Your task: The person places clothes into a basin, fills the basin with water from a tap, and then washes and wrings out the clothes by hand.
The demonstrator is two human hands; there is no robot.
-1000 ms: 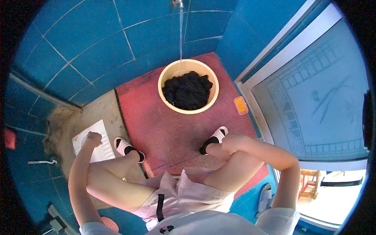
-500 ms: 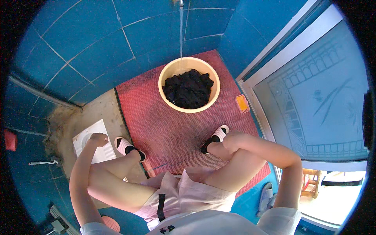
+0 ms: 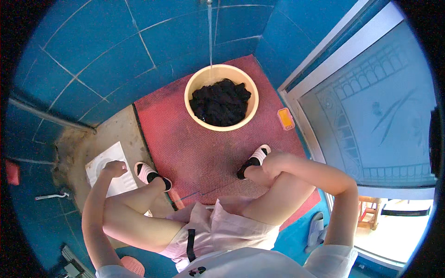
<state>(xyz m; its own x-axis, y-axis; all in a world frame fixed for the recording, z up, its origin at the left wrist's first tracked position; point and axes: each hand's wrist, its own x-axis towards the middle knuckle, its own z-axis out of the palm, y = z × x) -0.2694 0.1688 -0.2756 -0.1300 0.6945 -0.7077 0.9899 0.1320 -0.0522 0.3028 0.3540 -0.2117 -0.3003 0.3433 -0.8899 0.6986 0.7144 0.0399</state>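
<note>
Basin (image 3: 193,88) well beyond both hands' fingers (image 3: 121,165).

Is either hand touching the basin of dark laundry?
No. The basin stands apart; left hand and right hand are near the knees.

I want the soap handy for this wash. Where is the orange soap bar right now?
In the head view, the orange soap bar lies on the red mat's right edge, just right of the cream basin, beside the door frame.

Person seen from above, in light clothing.
White short-sleeved top (image 3: 259,264), pale pink shorts (image 3: 222,227) with dark drawstring, pink-and-white striped slippers (image 3: 147,173), bare arms.
</note>
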